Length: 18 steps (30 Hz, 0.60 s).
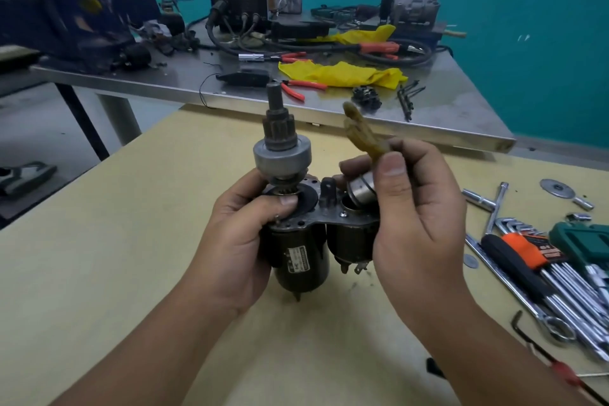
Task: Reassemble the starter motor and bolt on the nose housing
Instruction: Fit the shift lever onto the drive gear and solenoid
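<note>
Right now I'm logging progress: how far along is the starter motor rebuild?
Early to midway. Done: the pinion drive stands on the motor body, steadied by the left hand. In hand: the right hand holds the plunger with its lever over the solenoid bore. Left: nose housing, not visible, and bolts.

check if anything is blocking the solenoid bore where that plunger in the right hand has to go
Nothing visible blocks it. The right hand holds the plunger tilted just above the open solenoid bore, whose mouth looks clear. The fork lever sticks up from the plunger, away from the bore. The left hand grips the motor body.
</note>
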Each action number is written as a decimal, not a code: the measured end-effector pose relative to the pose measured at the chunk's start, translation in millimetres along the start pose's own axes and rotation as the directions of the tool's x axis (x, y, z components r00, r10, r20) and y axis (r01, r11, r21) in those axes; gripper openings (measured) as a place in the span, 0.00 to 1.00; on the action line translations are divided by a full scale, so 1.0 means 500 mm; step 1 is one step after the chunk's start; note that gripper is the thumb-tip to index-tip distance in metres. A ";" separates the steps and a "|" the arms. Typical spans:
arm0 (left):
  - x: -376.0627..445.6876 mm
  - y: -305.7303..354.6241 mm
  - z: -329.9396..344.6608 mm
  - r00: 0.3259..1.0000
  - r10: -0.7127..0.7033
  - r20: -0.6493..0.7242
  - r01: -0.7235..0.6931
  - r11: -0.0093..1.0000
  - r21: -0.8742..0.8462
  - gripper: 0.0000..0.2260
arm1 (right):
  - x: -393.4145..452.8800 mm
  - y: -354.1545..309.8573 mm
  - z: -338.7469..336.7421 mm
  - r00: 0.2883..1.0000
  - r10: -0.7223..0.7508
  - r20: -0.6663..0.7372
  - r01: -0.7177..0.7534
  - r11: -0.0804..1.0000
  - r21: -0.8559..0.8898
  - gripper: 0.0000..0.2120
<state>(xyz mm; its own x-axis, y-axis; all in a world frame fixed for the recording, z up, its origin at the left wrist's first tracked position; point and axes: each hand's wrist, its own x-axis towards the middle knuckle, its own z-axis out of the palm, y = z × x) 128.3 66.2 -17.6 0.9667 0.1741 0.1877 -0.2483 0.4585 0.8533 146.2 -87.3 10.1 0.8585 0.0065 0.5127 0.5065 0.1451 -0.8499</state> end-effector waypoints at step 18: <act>0.007 -0.010 -0.015 0.998 0.049 0.028 -0.047 0.998 -0.050 0.16 | 0.012 0.017 0.025 0.964 -0.259 0.054 0.262 0.901 -0.347 0.06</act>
<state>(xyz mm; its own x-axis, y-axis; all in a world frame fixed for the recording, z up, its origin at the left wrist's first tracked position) 132.5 70.9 -24.6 0.9548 0.1718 0.2425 -0.2965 0.4931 0.8179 154.6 -73.6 7.6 0.6921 0.0224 0.7215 0.7087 -0.2111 -0.6732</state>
